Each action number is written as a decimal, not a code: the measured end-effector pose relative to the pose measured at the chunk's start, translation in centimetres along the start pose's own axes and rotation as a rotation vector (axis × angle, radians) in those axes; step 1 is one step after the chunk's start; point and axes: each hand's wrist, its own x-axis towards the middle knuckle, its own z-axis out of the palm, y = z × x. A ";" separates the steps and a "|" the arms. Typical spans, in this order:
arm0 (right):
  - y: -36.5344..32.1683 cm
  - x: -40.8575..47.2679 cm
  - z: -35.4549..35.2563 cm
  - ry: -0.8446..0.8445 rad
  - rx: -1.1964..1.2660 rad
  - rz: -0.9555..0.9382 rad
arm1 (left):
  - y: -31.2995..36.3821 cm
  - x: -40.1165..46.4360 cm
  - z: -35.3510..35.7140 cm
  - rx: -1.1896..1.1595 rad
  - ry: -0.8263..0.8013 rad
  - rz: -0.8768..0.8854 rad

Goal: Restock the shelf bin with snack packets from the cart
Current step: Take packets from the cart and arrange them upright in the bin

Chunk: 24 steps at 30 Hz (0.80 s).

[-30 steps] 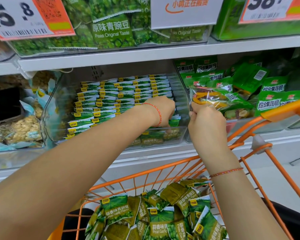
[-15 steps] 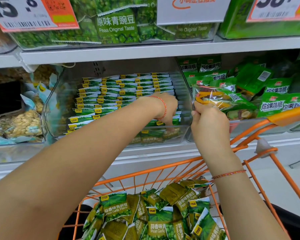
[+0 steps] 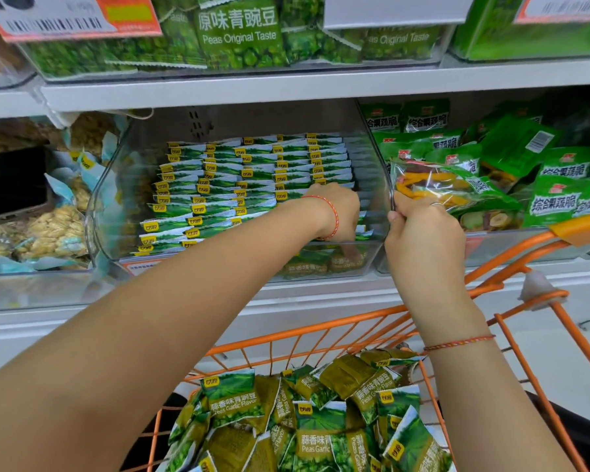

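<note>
Reaching deeper than half a second ago: left hand (image 3: 338,212) dipping fingers-down into the front right corner of the clear plastic shelf bin (image 3: 113,199), grip hidden. Right hand (image 3: 423,233) still pinching the bin's right wall. Standing in neat rows inside: glossy green snack packets (image 3: 239,178). Lying heaped in the orange wire cart (image 3: 321,332): more packets (image 3: 234,398).

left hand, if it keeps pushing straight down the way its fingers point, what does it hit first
Most likely the garlic pea packets lying at the front of the clear shelf bin. The left hand reaches over the front wall with fingers pointing down at them; whether they already touch is unclear.
</note>
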 end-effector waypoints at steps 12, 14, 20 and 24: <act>0.0 -0.2 -0.1 -0.015 0.039 0.007 | 1.2 0.2 -0.2 0.094 0.035 0.046; 0.1 -0.2 0.0 -0.015 0.043 0.011 | 0.1 0.1 0.0 -0.028 -0.008 0.096; 0.2 -0.3 0.2 -0.013 0.038 0.009 | -1.2 -0.1 0.0 -0.094 -0.107 0.131; 0.1 -0.5 0.0 -0.008 0.049 0.011 | -0.8 0.0 0.3 -0.011 -0.009 0.176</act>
